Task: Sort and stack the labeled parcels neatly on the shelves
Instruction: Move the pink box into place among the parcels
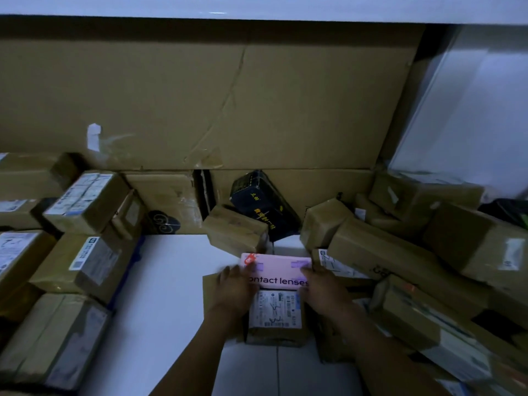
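Pink contact-lens parcel [275,271] sits between two bare hands over the white shelf [171,281], its long axis running left to right, square to the cardboard-lined back of the shelf. It rests on top of a brown labeled box [275,315], whose shipping label faces up just nearer the person. Left hand [233,292] grips the parcel's left end, fingers curled over its printed face; right hand [321,292] clasps the right end in the same way, so both are equally close and share the hold. Both forearms reach in from the near edge of the shelf, palms turned inward toward each other. Behind the parcel a small brown carton [237,230] and a dark blue package [264,204] lean toward the back wall, while a jumbled pile of cartons [400,252] crowds the right side and a more orderly stack [80,252] lines the left. Open white surface lies to the left of the hands, the likeliest room, by the look of it, for squaring the pair into a neat column.
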